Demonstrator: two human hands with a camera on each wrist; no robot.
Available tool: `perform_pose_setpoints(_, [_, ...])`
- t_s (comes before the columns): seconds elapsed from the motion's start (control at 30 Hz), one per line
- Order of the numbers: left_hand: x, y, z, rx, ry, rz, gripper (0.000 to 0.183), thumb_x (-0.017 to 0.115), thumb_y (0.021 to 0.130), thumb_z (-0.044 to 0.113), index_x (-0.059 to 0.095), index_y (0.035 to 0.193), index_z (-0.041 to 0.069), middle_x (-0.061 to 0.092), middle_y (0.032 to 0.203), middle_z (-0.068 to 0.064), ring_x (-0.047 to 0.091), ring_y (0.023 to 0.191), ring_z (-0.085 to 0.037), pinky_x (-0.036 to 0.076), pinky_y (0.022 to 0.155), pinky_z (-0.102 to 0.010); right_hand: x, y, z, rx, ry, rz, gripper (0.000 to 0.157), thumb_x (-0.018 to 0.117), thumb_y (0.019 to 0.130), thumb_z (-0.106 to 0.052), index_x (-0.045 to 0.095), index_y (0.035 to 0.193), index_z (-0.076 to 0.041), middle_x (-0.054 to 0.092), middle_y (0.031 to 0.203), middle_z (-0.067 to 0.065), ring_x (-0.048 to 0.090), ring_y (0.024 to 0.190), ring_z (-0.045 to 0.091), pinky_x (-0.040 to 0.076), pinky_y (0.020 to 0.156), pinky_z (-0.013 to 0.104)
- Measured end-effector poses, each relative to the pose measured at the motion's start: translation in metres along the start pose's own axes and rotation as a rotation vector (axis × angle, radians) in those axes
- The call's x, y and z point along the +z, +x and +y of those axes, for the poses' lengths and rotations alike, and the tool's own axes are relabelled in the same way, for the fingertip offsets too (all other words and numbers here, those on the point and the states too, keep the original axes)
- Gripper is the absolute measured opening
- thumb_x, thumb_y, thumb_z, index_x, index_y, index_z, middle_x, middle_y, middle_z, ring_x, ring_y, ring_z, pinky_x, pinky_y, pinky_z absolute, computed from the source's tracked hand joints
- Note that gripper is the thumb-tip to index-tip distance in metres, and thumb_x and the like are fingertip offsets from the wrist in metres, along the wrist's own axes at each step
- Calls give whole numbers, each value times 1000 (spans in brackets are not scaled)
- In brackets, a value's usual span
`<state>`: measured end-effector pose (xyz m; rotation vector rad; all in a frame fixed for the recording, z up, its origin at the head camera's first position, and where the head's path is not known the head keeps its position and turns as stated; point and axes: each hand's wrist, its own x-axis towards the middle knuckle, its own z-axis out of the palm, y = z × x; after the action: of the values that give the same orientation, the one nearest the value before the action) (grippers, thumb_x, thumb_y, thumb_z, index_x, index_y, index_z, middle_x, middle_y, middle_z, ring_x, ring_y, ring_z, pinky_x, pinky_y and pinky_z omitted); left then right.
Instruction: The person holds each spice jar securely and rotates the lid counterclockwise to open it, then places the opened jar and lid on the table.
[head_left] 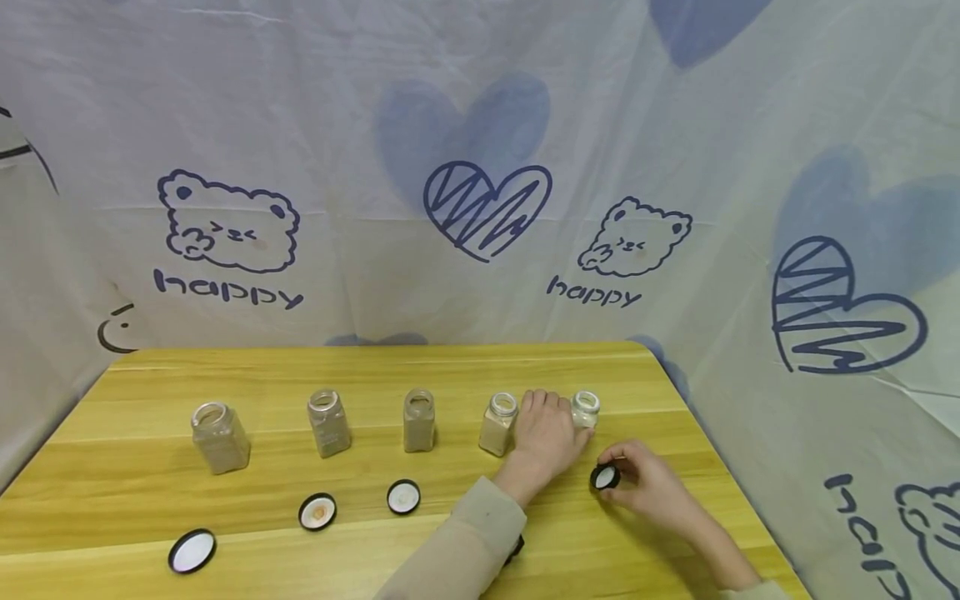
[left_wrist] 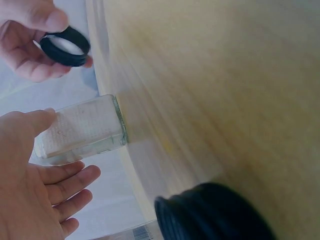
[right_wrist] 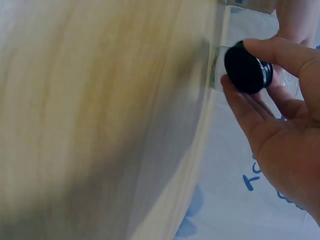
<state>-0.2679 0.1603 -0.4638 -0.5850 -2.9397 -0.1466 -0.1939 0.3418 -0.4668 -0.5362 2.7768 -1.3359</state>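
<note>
At the right end of a row, an uncapped glass jar [head_left: 585,407] holding pale powder stands upright. My left hand [head_left: 545,429] is at its left side. In the left wrist view, the thumb lies along one face of this jar [left_wrist: 82,125] and the index finger lies at the opposite side; the other fingers are spread. Just in front and to the right, my right hand [head_left: 645,483] pinches a black screw lid [head_left: 604,477] between thumb and fingers, its white inside facing the head camera. The right wrist view shows the lid's black top [right_wrist: 243,69].
Left of my left hand stands an open jar of beige powder [head_left: 497,429]. Further left are three open jars of brownish powder, including one [head_left: 418,425] in the middle. Black lids lie before them, one [head_left: 403,497] inside up; another [head_left: 516,548] is partly behind my left sleeve.
</note>
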Motion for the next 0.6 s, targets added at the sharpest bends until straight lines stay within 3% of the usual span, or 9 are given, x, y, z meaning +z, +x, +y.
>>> perform_pose_setpoints(0.23, [-1,-1,0,-3,-6,6,64,51,100,68,67,125,12,67,118,-1,56,117,-21,39,110,-37,3,2,-3,-9,12,-133,44,84,84,-1,62,121,8,67,117,17,68,111,38,57,99,44])
perform_pose_setpoints(0.37, [-1,-1,0,0,-6,8,63,51,100,68,67,125,12,67,118,-1,56,118,-21,38,111,-37,4,3,-2,-20,0,-157,44,84,84,-1,62,122,7,68,118,18,68,109,38,59,96,42])
perform_pose_setpoints(0.6, [-4,-3,0,0,-1,12,63,50,101,67,67,128,12,67,120,-1,56,119,-21,38,113,-37,6,5,1,-99,-127,-162,46,86,79,2,65,120,3,67,117,13,68,105,34,60,92,41])
